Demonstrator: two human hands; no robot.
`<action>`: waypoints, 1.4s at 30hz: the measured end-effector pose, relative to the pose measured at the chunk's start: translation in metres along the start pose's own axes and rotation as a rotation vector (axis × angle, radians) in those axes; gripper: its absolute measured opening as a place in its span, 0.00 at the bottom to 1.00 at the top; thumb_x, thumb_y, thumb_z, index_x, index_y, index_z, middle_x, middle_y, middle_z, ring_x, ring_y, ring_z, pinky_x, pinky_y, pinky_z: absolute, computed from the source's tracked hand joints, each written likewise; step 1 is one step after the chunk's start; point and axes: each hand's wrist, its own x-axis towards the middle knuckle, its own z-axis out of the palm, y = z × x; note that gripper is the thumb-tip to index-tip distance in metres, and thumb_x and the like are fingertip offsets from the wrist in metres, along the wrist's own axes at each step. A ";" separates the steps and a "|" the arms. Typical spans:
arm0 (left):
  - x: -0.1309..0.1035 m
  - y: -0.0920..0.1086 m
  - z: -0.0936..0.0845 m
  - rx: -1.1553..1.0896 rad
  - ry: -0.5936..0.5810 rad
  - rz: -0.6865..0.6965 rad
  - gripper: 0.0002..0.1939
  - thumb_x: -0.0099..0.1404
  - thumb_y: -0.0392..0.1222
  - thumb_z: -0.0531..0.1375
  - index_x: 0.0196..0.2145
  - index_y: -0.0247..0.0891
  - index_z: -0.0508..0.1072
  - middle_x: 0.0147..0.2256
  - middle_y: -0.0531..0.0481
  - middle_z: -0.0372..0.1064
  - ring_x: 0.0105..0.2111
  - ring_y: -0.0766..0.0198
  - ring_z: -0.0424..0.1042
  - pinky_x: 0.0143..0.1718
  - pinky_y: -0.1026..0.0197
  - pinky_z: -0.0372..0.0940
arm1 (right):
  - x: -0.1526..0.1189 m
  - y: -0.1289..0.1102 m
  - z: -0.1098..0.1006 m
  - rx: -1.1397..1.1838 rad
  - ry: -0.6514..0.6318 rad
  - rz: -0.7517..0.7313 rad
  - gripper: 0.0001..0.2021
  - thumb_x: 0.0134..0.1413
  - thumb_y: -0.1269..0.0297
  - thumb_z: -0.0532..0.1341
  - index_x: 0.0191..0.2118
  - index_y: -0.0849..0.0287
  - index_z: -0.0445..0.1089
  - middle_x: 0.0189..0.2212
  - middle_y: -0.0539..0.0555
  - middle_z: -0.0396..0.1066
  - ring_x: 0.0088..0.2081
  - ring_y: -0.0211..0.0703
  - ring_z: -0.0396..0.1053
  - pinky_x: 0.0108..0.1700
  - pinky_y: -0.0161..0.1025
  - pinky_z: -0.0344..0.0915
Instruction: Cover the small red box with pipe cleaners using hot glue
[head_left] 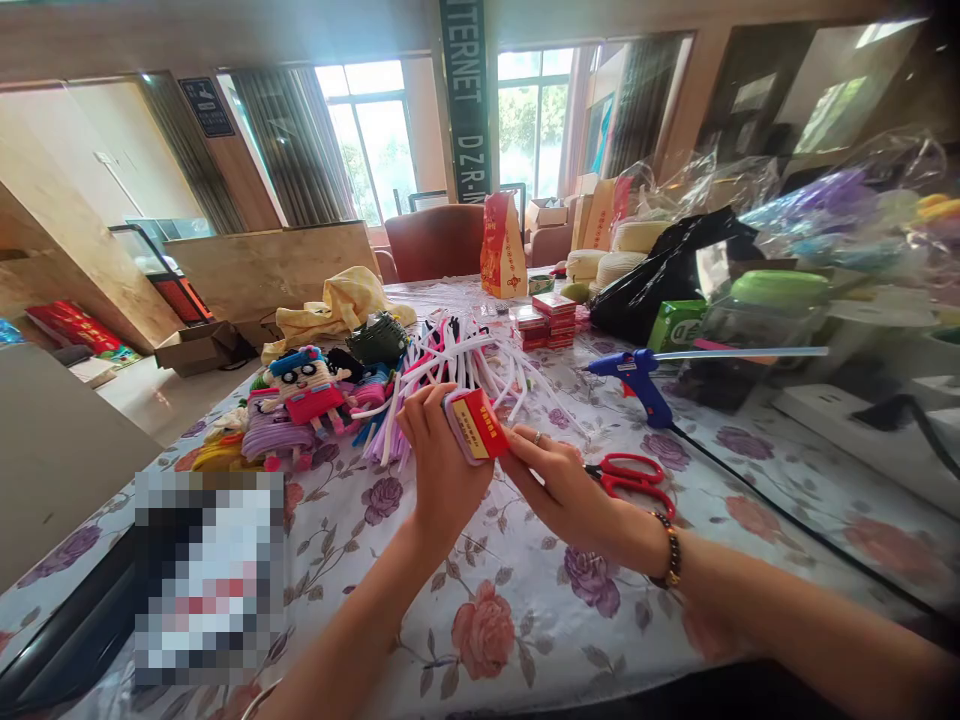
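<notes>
A small red and yellow box (484, 420) with a fuzzy lilac strip along its edge is held up over the table by my left hand (442, 460), whose fingers wrap round it. My right hand (555, 480), with a ring and a beaded bracelet, has its fingers closed at the box's right edge; its thumb is mostly hidden. Just beyond lies a bundle of white, pink and lilac pipe cleaners (457, 360). Red-handled scissors (634, 480) rest beside my right hand, their blades partly hidden behind it. A blue glue gun (645, 385) with a clear glue stick lies farther right.
Fuzzy dolls (307, 385) are piled at the left, near a yellow cloth (337, 300). Stacked small red boxes (555, 318) and a red paper bag (502, 245) stand farther back. At right are a black plastic bag (667, 270), a green-lidded jar (776, 300) and the glue gun's cord (787, 505).
</notes>
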 end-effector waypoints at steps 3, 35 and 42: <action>-0.003 0.000 0.000 0.030 -0.044 -0.017 0.28 0.52 0.35 0.62 0.50 0.36 0.58 0.47 0.40 0.58 0.47 0.51 0.58 0.50 0.48 0.57 | 0.000 -0.007 0.000 0.012 -0.019 0.053 0.09 0.62 0.68 0.53 0.41 0.59 0.69 0.33 0.53 0.67 0.33 0.37 0.63 0.37 0.34 0.63; -0.001 -0.001 0.005 0.062 -0.160 0.030 0.42 0.47 0.42 0.68 0.58 0.38 0.57 0.48 0.41 0.60 0.49 0.48 0.61 0.52 0.44 0.59 | 0.010 0.012 0.002 0.647 0.255 0.658 0.24 0.50 0.45 0.58 0.17 0.59 0.57 0.16 0.46 0.53 0.21 0.31 0.47 0.24 0.34 0.46; 0.000 0.002 0.004 -0.073 -0.182 -0.058 0.36 0.48 0.43 0.68 0.53 0.40 0.60 0.48 0.43 0.61 0.50 0.51 0.62 0.53 0.46 0.60 | 0.008 0.018 0.004 0.658 0.287 0.629 0.22 0.50 0.45 0.58 0.19 0.59 0.59 0.18 0.46 0.53 0.22 0.32 0.49 0.25 0.34 0.49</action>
